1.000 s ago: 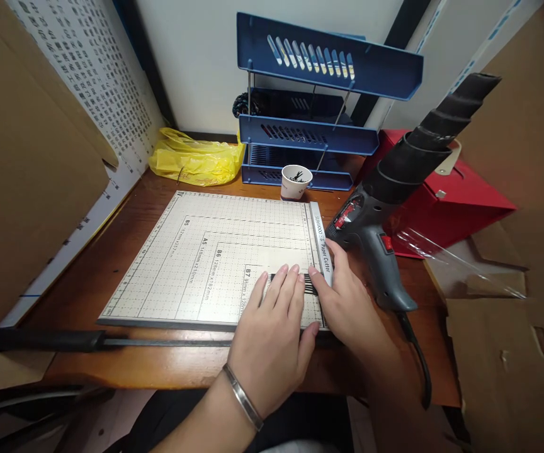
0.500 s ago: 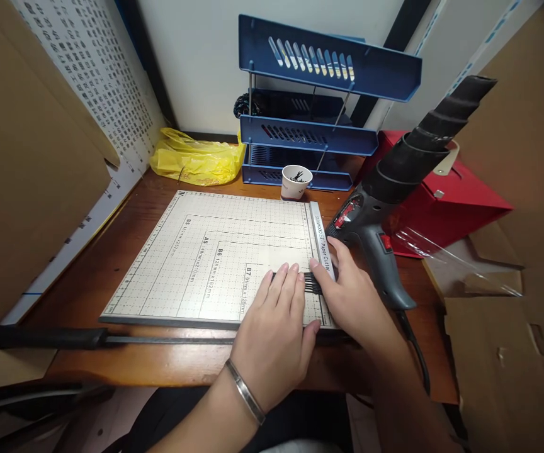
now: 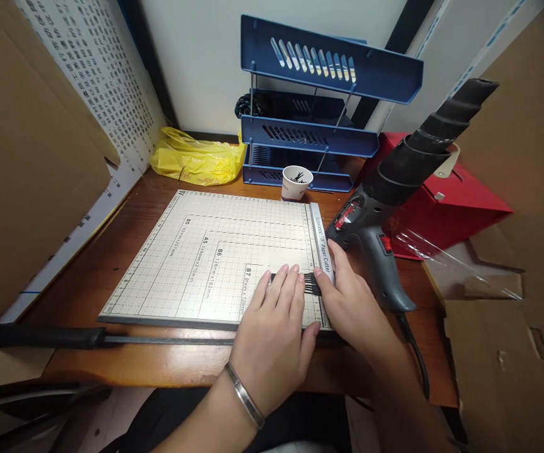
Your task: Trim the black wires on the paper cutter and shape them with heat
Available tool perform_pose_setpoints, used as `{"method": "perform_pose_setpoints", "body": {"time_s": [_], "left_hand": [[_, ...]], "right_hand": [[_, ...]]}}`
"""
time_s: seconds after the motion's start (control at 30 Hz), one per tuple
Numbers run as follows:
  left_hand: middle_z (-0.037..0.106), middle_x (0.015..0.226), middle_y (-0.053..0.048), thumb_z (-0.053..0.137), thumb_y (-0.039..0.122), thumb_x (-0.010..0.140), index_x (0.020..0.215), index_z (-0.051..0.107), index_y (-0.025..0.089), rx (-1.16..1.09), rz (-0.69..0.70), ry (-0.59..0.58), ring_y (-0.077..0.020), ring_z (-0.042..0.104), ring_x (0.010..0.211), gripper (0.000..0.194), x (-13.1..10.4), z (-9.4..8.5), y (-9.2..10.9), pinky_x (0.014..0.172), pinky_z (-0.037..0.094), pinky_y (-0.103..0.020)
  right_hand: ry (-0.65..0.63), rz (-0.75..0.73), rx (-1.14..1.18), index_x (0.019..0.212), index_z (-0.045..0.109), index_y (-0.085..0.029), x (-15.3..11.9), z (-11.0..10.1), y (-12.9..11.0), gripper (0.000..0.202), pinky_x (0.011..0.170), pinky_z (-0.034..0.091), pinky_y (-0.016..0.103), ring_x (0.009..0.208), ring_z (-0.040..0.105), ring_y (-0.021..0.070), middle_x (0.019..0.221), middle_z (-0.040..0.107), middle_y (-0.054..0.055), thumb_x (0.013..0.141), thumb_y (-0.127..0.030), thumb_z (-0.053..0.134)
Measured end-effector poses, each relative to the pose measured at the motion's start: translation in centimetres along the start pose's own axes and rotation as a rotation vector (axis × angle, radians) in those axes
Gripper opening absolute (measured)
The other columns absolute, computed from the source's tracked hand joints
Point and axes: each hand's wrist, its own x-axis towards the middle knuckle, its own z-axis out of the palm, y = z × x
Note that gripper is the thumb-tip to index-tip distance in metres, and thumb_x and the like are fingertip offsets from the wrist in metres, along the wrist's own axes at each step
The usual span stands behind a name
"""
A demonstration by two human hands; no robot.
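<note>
A paper cutter point(image 3: 225, 214) with a printed grid lies on the wooden table. Several thin black strips point(image 3: 312, 284), perhaps tubing or wire, lie side by side across its right part, reaching the metal edge strip point(image 3: 322, 242). My left hand point(image 3: 274, 327) rests flat on the strips, fingers stretched out, covering their middle. On the right edge of the cutter sits my right hand point(image 3: 350, 299), thumb on the board side by the strip ends and fingers apart over the outer side. The cutter's black-handled arm point(image 3: 64, 338) lies along the near edge.
A paper cup point(image 3: 296, 183) holding small black pieces stands behind the cutter. To the right leans a heat gun point(image 3: 380, 207) before a red box point(image 3: 461, 207). Blue stacked trays point(image 3: 310, 135) and a yellow plastic bag point(image 3: 196, 157) are at the back. Cardboard point(image 3: 489, 365) flanks the table.
My right thumb has shifted slightly down and right along the cutter's edge strip. My left hand stays on the strips; the camera view has moved a little.
</note>
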Motion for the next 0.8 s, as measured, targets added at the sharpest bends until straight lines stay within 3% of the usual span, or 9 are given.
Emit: {"method": "perform_pose_setpoints", "body": {"time_s": [0.07,0.13,0.23,0.33,0.5,0.8], "left_hand": [[0.038,0.153,-0.016,0.032,0.039,0.101,0.145,0.043,0.003,-0.002,-0.001,0.000,-0.0299,0.035,0.143,0.057,0.0,0.0,-0.1,0.118,0.033,-0.050],[0.037,0.153,-0.015,0.032,0.038,0.101,0.145,0.043,0.004,-0.004,-0.002,0.000,-0.0294,0.035,0.143,0.057,0.0,0.0,-0.1,0.118,0.032,-0.049],[0.037,0.154,-0.015,0.032,0.039,0.101,0.145,0.043,0.003,-0.007,-0.003,0.007,-0.0294,0.034,0.144,0.058,-0.1,0.1,-0.2,0.118,0.031,-0.049],[0.039,0.153,-0.015,0.032,0.039,0.101,0.145,0.042,0.004,-0.013,-0.009,0.006,-0.0288,0.035,0.143,0.057,-0.1,0.1,-0.1,0.119,0.029,-0.050],[0.039,0.153,-0.015,0.032,0.039,0.101,0.147,0.041,0.005,-0.021,-0.013,0.001,-0.0283,0.034,0.144,0.057,0.0,0.1,-0.1,0.120,0.026,-0.050],[0.040,0.153,-0.015,0.031,0.037,0.101,0.147,0.040,0.006,-0.036,-0.030,-0.004,-0.0282,0.035,0.143,0.057,-0.1,0.1,0.1,0.121,0.025,-0.049]], "right_hand": [[0.018,-0.003,0.038,0.153,0.024,-0.030,-0.2,0.0,0.3,0.058,0.093,0.044,0.055,0.120,0.056,0.0372,0.134,0.058,0.014,0.098,-0.043,0.037],[0.075,-0.054,0.076,0.146,0.036,-0.028,-0.3,0.1,0.6,0.051,0.097,0.043,0.053,0.120,0.056,0.0337,0.133,0.059,0.012,0.097,-0.042,0.040],[0.176,-0.197,0.086,0.111,0.058,-0.023,-0.3,0.5,0.8,0.025,0.103,0.040,0.049,0.127,0.051,0.0295,0.136,0.057,0.011,0.096,-0.036,0.043],[0.221,-0.293,0.043,0.086,0.058,-0.021,0.0,0.9,0.8,0.017,0.106,0.037,0.048,0.133,0.046,0.0280,0.143,0.050,0.010,0.094,-0.031,0.046],[0.274,-0.337,-0.044,0.079,0.058,-0.020,0.5,1.1,0.9,0.013,0.108,0.034,0.049,0.135,0.043,0.0279,0.149,0.044,0.011,0.089,-0.028,0.055],[0.381,-0.315,-0.106,0.080,0.060,-0.020,0.0,1.8,0.7,0.011,0.104,0.038,0.052,0.127,0.050,0.0306,0.140,0.053,0.011,0.087,-0.027,0.057]]}}
